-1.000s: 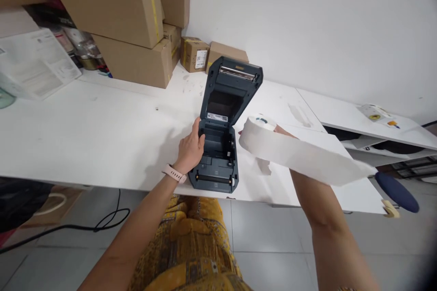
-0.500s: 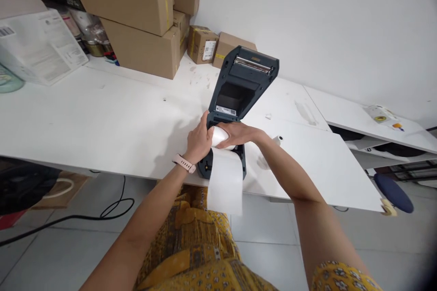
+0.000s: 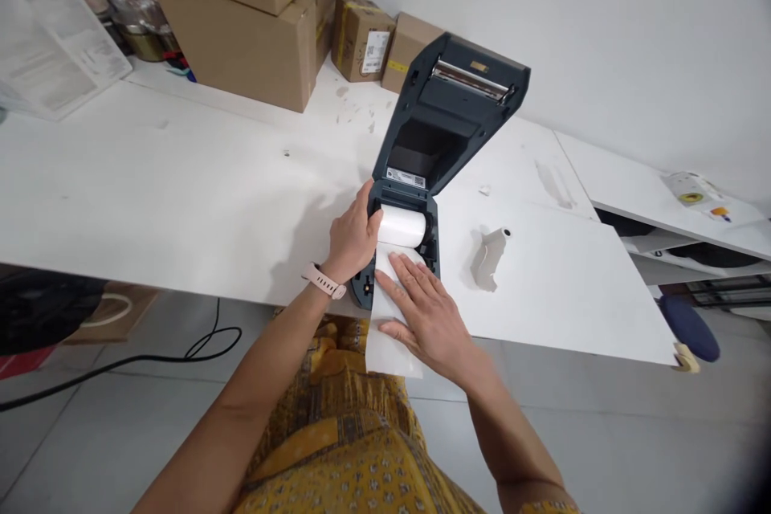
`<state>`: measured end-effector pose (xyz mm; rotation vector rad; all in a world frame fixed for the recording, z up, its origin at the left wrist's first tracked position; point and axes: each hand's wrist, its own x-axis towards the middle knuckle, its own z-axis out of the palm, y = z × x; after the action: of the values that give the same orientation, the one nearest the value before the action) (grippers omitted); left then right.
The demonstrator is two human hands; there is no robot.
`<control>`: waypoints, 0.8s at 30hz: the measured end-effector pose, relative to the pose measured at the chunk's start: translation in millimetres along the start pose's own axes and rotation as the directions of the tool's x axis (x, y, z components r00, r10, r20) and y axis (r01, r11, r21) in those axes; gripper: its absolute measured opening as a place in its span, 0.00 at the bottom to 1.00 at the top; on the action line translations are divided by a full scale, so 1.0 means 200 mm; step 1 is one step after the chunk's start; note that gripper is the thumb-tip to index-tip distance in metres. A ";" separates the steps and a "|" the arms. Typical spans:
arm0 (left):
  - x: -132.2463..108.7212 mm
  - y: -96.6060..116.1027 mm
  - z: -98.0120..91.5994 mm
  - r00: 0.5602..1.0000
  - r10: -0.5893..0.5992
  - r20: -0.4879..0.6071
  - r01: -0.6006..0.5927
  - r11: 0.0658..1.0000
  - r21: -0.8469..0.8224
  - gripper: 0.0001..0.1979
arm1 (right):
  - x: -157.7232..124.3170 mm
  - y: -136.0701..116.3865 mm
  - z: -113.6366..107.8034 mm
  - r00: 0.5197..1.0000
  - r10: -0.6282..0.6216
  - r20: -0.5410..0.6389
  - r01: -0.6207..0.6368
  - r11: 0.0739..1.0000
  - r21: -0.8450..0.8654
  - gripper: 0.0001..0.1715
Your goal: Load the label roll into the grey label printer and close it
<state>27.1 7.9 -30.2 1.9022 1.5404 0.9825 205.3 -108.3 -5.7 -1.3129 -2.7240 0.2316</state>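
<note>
A dark label printer [image 3: 449,108] stands open on the white table [image 3: 181,201], its lid tipped back. A white paper roll [image 3: 401,226] sits in its bay, and the loose paper strip [image 3: 390,341] hangs over the front edge. My left hand [image 3: 351,239] grips the printer's left side beside the roll, fingers curled against the casing. My right hand [image 3: 425,312] lies flat on the paper strip with fingers stretched out, pressing it over the printer's front.
Cardboard boxes [image 3: 241,24] stack at the back left, with smaller boxes [image 3: 367,36] against the wall. An empty grey roll core [image 3: 489,255] lies right of the printer. Printed sheets [image 3: 42,40] lie far left. A tape roll [image 3: 690,191] sits on the right shelf.
The roll went from my right hand, held out to the right, into the printer's bay. My right hand then slid down onto the hanging strip and flattened. The left hand stayed on the printer.
</note>
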 end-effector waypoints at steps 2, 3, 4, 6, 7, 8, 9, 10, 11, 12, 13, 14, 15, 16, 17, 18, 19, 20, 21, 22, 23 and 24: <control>0.00 0.00 0.00 1.000 -0.009 -0.002 0.009 1.000 0.006 0.28 | -0.01 -0.03 0.04 0.999 0.030 -0.032 -0.030 0.999 -0.020 0.43; 0.00 0.00 0.00 1.000 -0.012 -0.002 0.012 1.000 0.008 0.28 | 0.00 -0.04 0.05 0.998 0.040 -0.046 -0.041 0.999 -0.023 0.44; 0.00 0.00 0.00 1.000 -0.013 -0.003 0.013 1.000 0.010 0.28 | 0.00 -0.05 0.05 0.997 0.051 -0.058 -0.053 0.998 -0.026 0.46; 0.00 0.00 0.00 1.000 -0.011 -0.007 0.011 1.000 0.013 0.27 | 0.01 -0.07 0.06 0.995 0.070 -0.070 -0.073 0.997 -0.028 0.48; 0.00 0.00 0.00 1.000 -0.009 -0.010 0.009 1.000 0.015 0.27 | 0.02 -0.08 0.06 0.995 0.077 -0.069 -0.079 0.996 -0.028 0.49; 0.00 -0.01 0.00 1.000 -0.008 -0.015 0.008 1.000 0.015 0.27 | 0.02 -0.08 0.06 0.994 0.082 -0.068 -0.084 0.996 -0.028 0.49; 0.00 -0.01 0.01 1.000 -0.009 -0.020 0.009 1.000 0.013 0.27 | 0.02 -0.09 0.06 0.994 0.086 -0.065 -0.088 0.996 -0.027 0.49; 0.00 -0.01 0.01 1.000 -0.010 -0.026 0.010 1.000 0.009 0.27 | 0.02 -0.10 0.06 0.994 0.090 -0.064 -0.092 0.995 -0.028 0.49; 0.00 -0.01 0.01 1.000 -0.009 -0.028 0.009 1.000 0.003 0.26 | 0.02 -0.10 0.06 0.994 0.092 -0.065 -0.094 0.995 -0.028 0.48; 0.01 -0.01 0.01 1.000 -0.009 -0.029 0.009 1.000 -0.007 0.26 | 0.02 -0.10 0.06 0.993 0.093 -0.069 -0.095 0.995 -0.030 0.48; 0.01 -0.01 0.00 1.000 -0.011 -0.027 0.010 1.000 -0.019 0.26 | 0.02 -0.10 0.07 0.993 0.090 -0.077 -0.093 0.995 -0.032 0.48; 0.02 -0.01 0.00 1.000 -0.019 -0.022 0.018 0.999 -0.036 0.26 | 0.02 -0.10 0.07 0.992 0.086 -0.090 -0.089 0.995 -0.034 0.48; 0.01 -0.01 0.00 0.999 -0.034 -0.013 0.033 0.998 -0.061 0.26 | 0.02 -0.10 0.07 0.991 0.081 -0.107 -0.086 0.996 -0.036 0.47; 0.01 -0.01 0.00 0.999 -0.051 0.001 0.051 0.994 -0.098 0.27 | 0.02 -0.09 0.08 0.989 0.077 -0.129 -0.082 0.996 -0.037 0.47; -0.01 0.00 -0.01 0.998 -0.065 0.027 0.068 0.986 -0.149 0.29 | 0.02 -0.09 0.09 0.985 0.069 -0.159 -0.075 0.997 -0.034 0.46; -0.04 0.00 -0.01 0.996 -0.073 0.059 0.084 0.973 -0.217 0.31 | 0.01 -0.08 0.10 0.979 0.057 -0.196 -0.063 0.998 -0.026 0.46; -0.07 0.01 -0.02 0.992 -0.075 0.098 0.100 0.951 -0.294 0.34 | 0.00 -0.08 0.11 0.970 0.043 -0.238 -0.047 0.999 -0.012 0.45; -0.13 0.01 -0.02 0.987 -0.071 0.141 0.120 0.920 -0.373 0.38 | -0.01 -0.08 0.12 0.959 0.026 -0.282 -0.025 1.000 0.007 0.44; -0.18 0.02 -0.03 0.983 -0.074 0.169 0.144 0.881 -0.450 0.40 | -0.02 -0.09 0.12 0.946 0.011 -0.324 -0.001 1.000 0.029 0.43; -0.25 0.03 -0.04 0.974 -0.093 0.206 0.187 0.844 -0.502 0.43 | -0.03 -0.09 0.13 0.933 -0.002 -0.361 0.023 0.998 0.055 0.41; -0.31 0.04 -0.05 0.966 -0.125 0.226 0.230 0.812 -0.537 0.45 | -0.05 -0.10 0.13 0.922 -0.009 -0.387 0.046 0.995 0.086 0.40; -0.38 0.05 -0.05 0.960 -0.158 0.230 0.264 0.781 -0.565 0.45 | -0.06 -0.10 0.13 0.913 -0.016 -0.408 0.075 0.989 0.128 0.38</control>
<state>17.7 -67.9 -32.9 1.2983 1.1328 1.0160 193.1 -132.7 -27.9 -1.1116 -2.3380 0.1256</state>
